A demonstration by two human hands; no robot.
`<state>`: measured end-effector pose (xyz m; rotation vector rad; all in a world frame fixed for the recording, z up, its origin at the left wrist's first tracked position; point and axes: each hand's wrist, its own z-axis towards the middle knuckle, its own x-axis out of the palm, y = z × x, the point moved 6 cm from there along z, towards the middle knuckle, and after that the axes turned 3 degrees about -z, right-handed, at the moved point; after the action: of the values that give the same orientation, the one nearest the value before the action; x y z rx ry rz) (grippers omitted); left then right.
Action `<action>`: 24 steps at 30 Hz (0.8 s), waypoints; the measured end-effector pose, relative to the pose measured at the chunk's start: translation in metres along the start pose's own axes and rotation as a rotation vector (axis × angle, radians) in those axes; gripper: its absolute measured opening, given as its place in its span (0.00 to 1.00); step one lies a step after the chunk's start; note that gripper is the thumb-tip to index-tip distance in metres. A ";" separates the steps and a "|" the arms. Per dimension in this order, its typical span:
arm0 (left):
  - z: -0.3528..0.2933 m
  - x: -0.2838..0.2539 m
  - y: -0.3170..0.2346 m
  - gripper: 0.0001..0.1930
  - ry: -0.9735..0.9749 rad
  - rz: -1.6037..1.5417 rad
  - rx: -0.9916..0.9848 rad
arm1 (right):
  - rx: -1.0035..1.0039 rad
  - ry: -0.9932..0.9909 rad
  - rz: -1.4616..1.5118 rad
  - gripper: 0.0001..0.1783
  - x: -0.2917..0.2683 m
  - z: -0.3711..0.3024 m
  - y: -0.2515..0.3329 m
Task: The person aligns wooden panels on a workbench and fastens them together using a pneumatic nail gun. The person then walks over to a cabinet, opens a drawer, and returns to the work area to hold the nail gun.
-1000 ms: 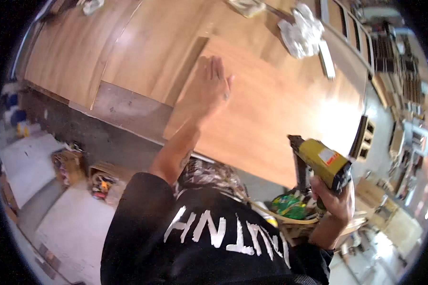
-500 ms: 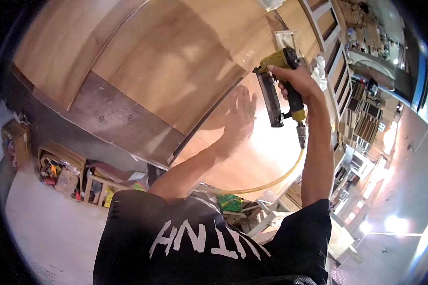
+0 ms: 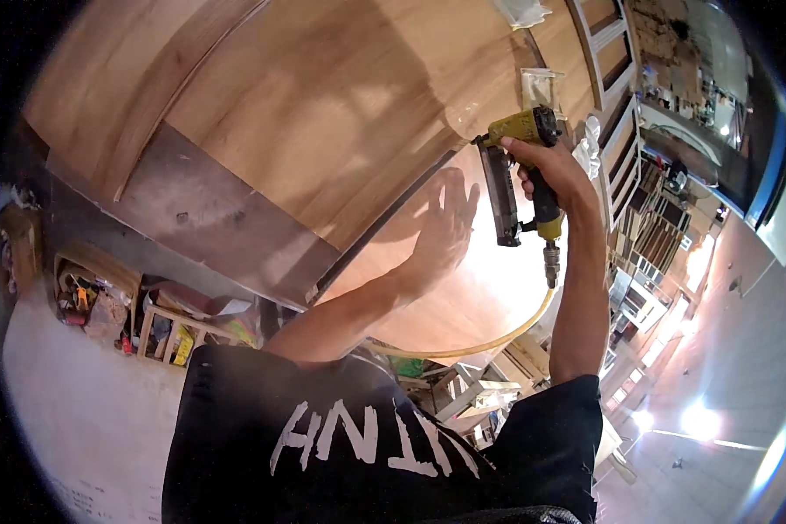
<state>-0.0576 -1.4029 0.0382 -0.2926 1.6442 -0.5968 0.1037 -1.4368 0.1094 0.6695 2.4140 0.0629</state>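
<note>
My right hand point(image 3: 557, 177) is wrapped round the black grip of a yellow and black air nail gun point(image 3: 522, 127). The gun's nose is at the far end of the dark edge point(image 3: 384, 225) of a large wooden panel point(image 3: 301, 105); whether it touches cannot be told. From the coupling at the grip's foot, a yellow air hose point(image 3: 467, 352) curves down to the left. My left hand point(image 3: 445, 234) lies with its fingers spread over a pale plywood sheet point(image 3: 367, 301), left of the gun, holding nothing. Bright glare washes out part of the sheet.
Wooden crates point(image 3: 105, 266) with mixed odds and ends stand at the left. Slatted wooden frames point(image 3: 604, 44) run along the upper right. Clear plastic packets point(image 3: 541, 90) lie on the panel beyond the gun. Scrap timber point(image 3: 476, 393) is piled below the sheet.
The whole view has shifted slightly. The nail gun's nose has come closer to the panel's dark edge. My left hand's fingers have spread a little more.
</note>
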 end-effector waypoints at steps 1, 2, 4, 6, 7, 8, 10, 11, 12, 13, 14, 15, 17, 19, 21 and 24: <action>-0.002 -0.001 -0.001 0.38 -0.014 -0.008 0.004 | -0.007 -0.004 -0.015 0.16 0.000 -0.002 0.001; -0.004 -0.002 0.000 0.38 -0.015 -0.008 0.001 | -0.009 -0.003 -0.017 0.16 0.001 -0.002 0.001; -0.011 -0.004 0.005 0.40 -0.068 0.039 -0.005 | -0.047 -0.014 -0.056 0.15 0.005 0.002 0.005; -0.032 0.004 0.006 0.37 -0.029 -0.021 -0.022 | -0.114 -0.071 -0.170 0.14 0.006 0.003 0.008; -0.050 0.012 0.007 0.34 0.013 -0.089 -0.033 | -0.106 -0.096 -0.231 0.15 0.011 0.000 0.010; -0.074 0.011 0.004 0.43 0.016 -0.078 -0.043 | -0.103 -0.119 -0.293 0.15 0.016 -0.009 0.014; -0.128 0.004 -0.001 0.44 0.114 -0.074 -0.030 | -0.317 -0.121 -0.454 0.16 0.030 -0.014 0.008; -0.150 -0.002 0.003 0.44 0.117 -0.065 -0.082 | -0.291 -0.139 -0.643 0.16 0.046 -0.030 0.012; -0.167 -0.004 0.002 0.45 0.164 -0.073 -0.084 | -0.395 -0.078 -0.574 0.15 0.054 -0.039 0.003; -0.182 -0.003 0.003 0.46 0.218 -0.075 -0.108 | -0.308 0.043 -0.587 0.14 0.078 -0.062 0.012; -0.190 -0.006 0.003 0.46 0.207 -0.069 -0.157 | -0.295 0.125 -0.557 0.13 0.093 -0.079 0.014; -0.196 -0.010 0.001 0.46 0.172 -0.075 -0.197 | -0.304 0.199 -0.578 0.14 0.108 -0.099 0.021; -0.207 -0.007 -0.003 0.46 0.100 -0.091 -0.285 | -0.338 0.340 -0.673 0.15 0.144 -0.131 0.025; -0.213 0.002 -0.005 0.46 0.035 -0.092 -0.352 | -0.519 0.426 -0.780 0.18 0.179 -0.161 0.032; -0.219 0.014 -0.005 0.45 -0.034 -0.112 -0.398 | -0.625 0.454 -0.793 0.19 0.205 -0.174 0.026; -0.221 0.026 -0.012 0.42 -0.104 -0.061 -0.420 | -0.697 0.467 -0.791 0.20 0.229 -0.182 0.017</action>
<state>-0.2788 -1.3791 0.0373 -0.6711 1.6547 -0.2704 -0.1501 -1.2909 0.1308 -0.6821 2.6488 0.7483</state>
